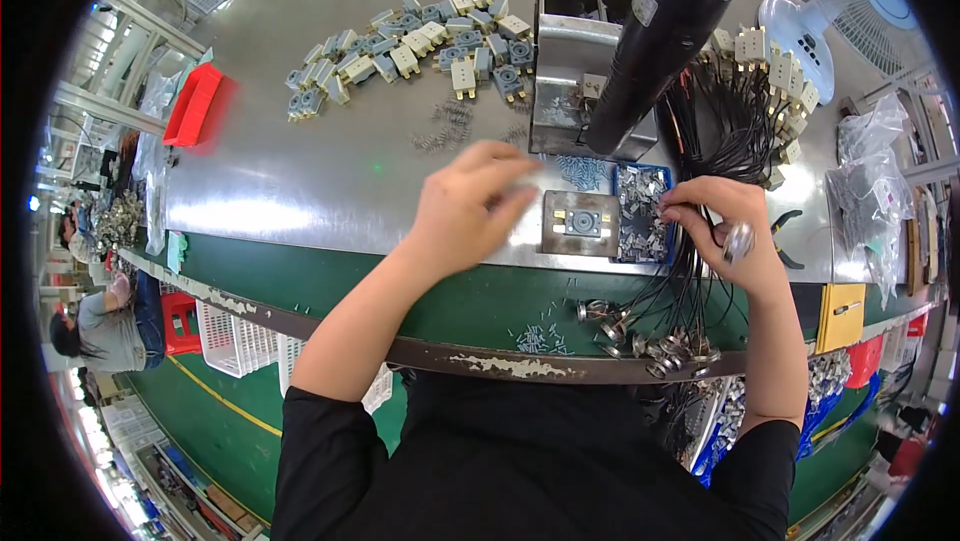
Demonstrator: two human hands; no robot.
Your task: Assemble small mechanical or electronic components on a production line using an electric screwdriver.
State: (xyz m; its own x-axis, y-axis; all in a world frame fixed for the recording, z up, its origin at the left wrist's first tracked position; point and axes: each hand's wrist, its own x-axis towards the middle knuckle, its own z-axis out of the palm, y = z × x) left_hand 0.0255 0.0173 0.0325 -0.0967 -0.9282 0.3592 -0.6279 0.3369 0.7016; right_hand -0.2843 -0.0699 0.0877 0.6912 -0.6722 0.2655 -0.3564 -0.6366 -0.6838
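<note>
My left hand (462, 209) hovers over the steel tabletop, left of a flat metal fixture; its thumb and fingers are apart, the tips smeared by motion. A grey plug housing (583, 223) with brass-coloured pins lies in the fixture (566, 245). At the blue tray (617, 253), my right hand (735, 216) has its thumb and forefinger pinched over small metal clips (640, 211). Whatever is between those fingertips is too small to make out. A round shiny metal fitting (738, 241) is tucked in the curled fingers of that hand. Blue screws (582, 172) lie just behind the fixture.
Many plug housings (420, 36) and springs (445, 128) cover the back of the table. A black cylindrical tool (660, 51) hangs before a metal box (580, 46). Black cables (725, 131) and pliers (788, 241) lie right. Metal fittings (665, 351) and screws (540, 339) sit along the front edge.
</note>
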